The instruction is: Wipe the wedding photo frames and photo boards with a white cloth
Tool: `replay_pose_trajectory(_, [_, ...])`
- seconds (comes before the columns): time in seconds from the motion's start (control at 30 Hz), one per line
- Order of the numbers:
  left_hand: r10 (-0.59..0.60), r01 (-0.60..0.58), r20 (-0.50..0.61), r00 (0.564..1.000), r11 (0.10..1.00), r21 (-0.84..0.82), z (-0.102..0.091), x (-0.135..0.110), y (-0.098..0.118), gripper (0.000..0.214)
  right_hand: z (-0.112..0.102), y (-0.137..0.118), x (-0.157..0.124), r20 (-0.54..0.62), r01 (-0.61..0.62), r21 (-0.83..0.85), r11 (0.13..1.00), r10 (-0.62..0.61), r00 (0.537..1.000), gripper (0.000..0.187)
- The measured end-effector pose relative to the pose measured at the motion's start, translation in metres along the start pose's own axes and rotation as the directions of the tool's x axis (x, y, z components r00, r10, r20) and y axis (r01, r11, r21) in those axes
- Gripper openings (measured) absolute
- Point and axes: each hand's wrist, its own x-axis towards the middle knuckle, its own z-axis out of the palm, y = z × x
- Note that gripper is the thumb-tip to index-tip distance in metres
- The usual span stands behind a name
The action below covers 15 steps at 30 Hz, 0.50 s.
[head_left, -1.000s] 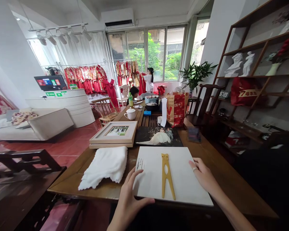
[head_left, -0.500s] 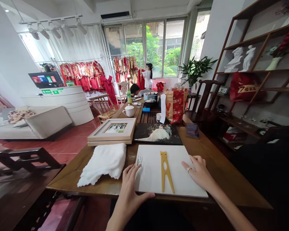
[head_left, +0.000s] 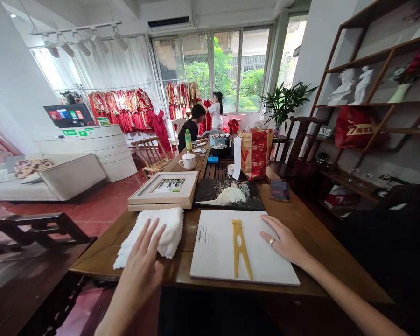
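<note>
A white board [head_left: 224,254] lies flat on the wooden table [head_left: 318,247] in front of me, with a yellow forked tool [head_left: 240,248] lying on top of it. My right hand [head_left: 283,242] rests flat on the board's right side, fingers spread, a ring on one finger. My left hand [head_left: 143,266] is open with fingers stretched out, raised over the near edge of a folded white cloth [head_left: 154,233] to the left of the board. Neither hand holds anything.
Beyond the board lie a dark photo print [head_left: 227,193] and stacked wooden picture frames [head_left: 164,189]. Farther along the table stand a white teapot [head_left: 188,161], a green bottle, a pot and a red gift bag [head_left: 255,154]. Two people are at the far end. Shelves stand at the right.
My left hand has left the board's left edge and moved left, over the white cloth. My right hand stays on the board. A person at the far end has sat up.
</note>
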Motion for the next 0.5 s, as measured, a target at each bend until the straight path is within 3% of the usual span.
replay_pose_trajectory(0.1, [-0.05,0.036,0.1,0.994,0.99,0.135,0.007,0.005,-0.041,0.062,0.005,0.003,0.005,-0.021,-0.042,0.032,0.999,0.043,0.999,0.047])
replay_pose_trajectory(0.2, [-0.054,0.018,0.153,0.987,0.974,0.228,0.014,0.015,-0.053,0.047,0.008,0.006,0.006,-0.033,-0.028,0.049,0.998,0.03,0.999,0.048])
replay_pose_trajectory(0.27, [-0.027,-0.008,0.139,0.99,0.969,0.247,0.013,0.022,-0.041,0.037,0.008,0.008,0.006,-0.033,-0.017,0.058,0.998,0.019,0.999,0.048])
replay_pose_trajectory(0.4, [0.035,-0.047,0.1,0.994,0.993,0.112,0.015,0.036,0.009,0.023,0.007,0.011,0.006,-0.041,-0.008,0.06,0.998,0.01,0.999,0.047])
replay_pose_trajectory(0.5, [0.142,-0.138,0.134,0.981,0.99,-0.038,0.036,0.051,0.045,0.037,0.007,0.012,0.006,-0.034,0.004,0.052,0.999,-0.002,0.999,0.05])
